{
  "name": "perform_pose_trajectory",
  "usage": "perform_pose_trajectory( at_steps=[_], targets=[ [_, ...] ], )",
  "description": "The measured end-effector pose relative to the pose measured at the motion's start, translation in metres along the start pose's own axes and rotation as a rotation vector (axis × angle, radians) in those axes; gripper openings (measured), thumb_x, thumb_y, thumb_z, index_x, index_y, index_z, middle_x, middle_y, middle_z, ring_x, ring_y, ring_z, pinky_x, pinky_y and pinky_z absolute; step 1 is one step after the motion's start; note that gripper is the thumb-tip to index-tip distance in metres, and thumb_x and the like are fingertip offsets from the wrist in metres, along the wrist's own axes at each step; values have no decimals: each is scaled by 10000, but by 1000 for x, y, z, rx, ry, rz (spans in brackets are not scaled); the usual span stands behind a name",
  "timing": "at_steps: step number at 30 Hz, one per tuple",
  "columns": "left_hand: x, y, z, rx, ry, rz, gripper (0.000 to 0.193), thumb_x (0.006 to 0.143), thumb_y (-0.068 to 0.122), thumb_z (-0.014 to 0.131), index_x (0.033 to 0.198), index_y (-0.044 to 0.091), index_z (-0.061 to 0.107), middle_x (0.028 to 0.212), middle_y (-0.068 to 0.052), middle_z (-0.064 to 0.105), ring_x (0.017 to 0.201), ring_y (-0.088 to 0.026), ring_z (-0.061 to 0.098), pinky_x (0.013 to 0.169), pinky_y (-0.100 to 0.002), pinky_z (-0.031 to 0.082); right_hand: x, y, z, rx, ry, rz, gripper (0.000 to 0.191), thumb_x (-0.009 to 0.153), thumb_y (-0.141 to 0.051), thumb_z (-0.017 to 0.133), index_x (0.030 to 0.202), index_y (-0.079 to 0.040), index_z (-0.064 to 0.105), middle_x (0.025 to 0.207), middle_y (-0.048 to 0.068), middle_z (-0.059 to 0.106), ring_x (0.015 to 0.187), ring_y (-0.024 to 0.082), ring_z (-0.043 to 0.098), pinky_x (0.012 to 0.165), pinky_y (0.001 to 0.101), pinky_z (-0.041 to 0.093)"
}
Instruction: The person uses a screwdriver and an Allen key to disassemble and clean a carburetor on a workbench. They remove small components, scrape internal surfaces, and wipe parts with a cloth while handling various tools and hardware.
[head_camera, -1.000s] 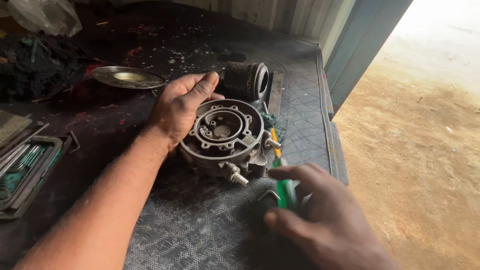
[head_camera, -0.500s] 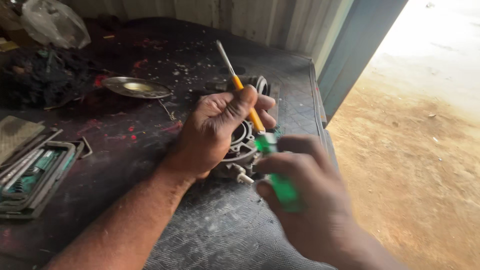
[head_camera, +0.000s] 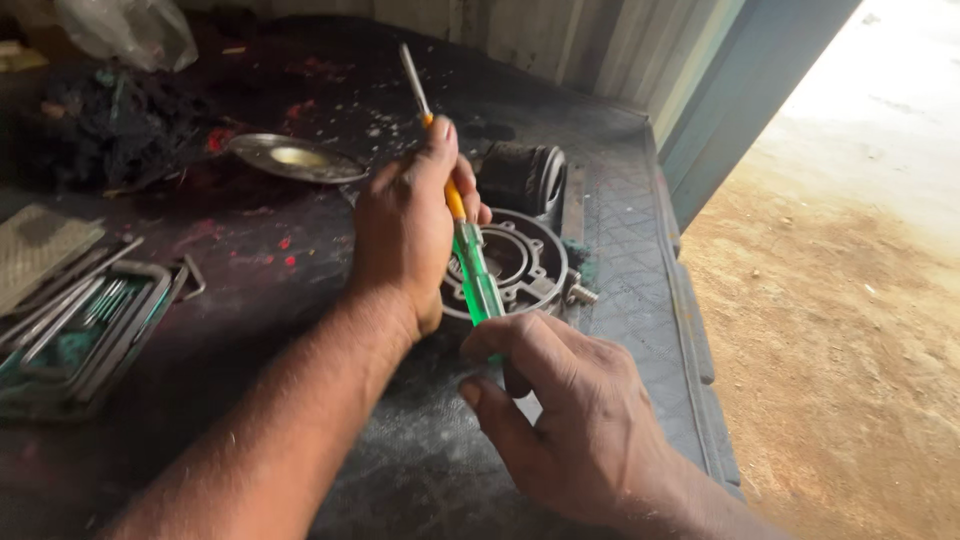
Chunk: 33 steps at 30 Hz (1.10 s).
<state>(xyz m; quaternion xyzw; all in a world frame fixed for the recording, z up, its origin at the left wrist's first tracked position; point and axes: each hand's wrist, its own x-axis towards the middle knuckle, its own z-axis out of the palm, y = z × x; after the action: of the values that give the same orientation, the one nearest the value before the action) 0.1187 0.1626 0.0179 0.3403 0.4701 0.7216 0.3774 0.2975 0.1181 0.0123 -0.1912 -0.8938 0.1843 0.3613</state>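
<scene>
A screwdriver (head_camera: 470, 262) with a clear green handle, an orange collar and a steel shaft is held up over the bench, tip pointing away from me. My right hand (head_camera: 575, 430) grips the green handle from below. My left hand (head_camera: 408, 225) closes round the orange collar and lower shaft, thumb along it. Under both hands a round grey metal engine part (head_camera: 535, 262) with a bolt-holed flange lies on the dark rubber mat (head_camera: 420, 450).
A black cylindrical part (head_camera: 525, 175) stands behind the flange. A shallow metal dish (head_camera: 295, 158) lies farther back, and a tray of spanners (head_camera: 85, 325) sits at the left. A plastic bag (head_camera: 125, 30) is at the far back. The bench edge (head_camera: 690, 330) drops to sandy ground.
My right hand lifted the screwdriver off the mat. My left hand left the engine part and took hold of the shaft. The tool has since risen and tilted more upright.
</scene>
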Motion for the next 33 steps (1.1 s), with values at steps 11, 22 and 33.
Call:
perform_pose_trajectory(
  at_steps=[11, 22, 33],
  targets=[
    [9, 20, -32, 345, -413, 135, 454, 978, 414, 596, 751, 37, 709, 626, -58, 621, 558, -168, 590, 541, -354, 537, -14, 46, -18, -380, 556, 109, 72, 951, -29, 726, 1015, -48, 698, 903, 50, 747, 721, 140, 712, 688, 295, 536],
    [35, 26, -73, 1635, -42, -142, 419, 917, 586, 654, 1155, 267, 786, 1072, -119, 775, 996, -347, 730, 906, -498, 560, -22, 73, -38, -233, 69, 713, 208, 826, -266, 741, 952, -114, 808, 871, 102, 780, 800, 231, 745, 745, 394, 571],
    [-6, 15, -23, 1258, -579, 149, 1313, 533, 927, 567, 1577, 176, 305, 1634, -157, 311, 1512, -318, 271, 1158, -535, 288, -51, 32, -33, -275, -200, 532, 184, 827, -266, 748, 965, -144, 761, 1006, 43, 682, 915, 286, 692, 776, 419, 532]
  ],
)
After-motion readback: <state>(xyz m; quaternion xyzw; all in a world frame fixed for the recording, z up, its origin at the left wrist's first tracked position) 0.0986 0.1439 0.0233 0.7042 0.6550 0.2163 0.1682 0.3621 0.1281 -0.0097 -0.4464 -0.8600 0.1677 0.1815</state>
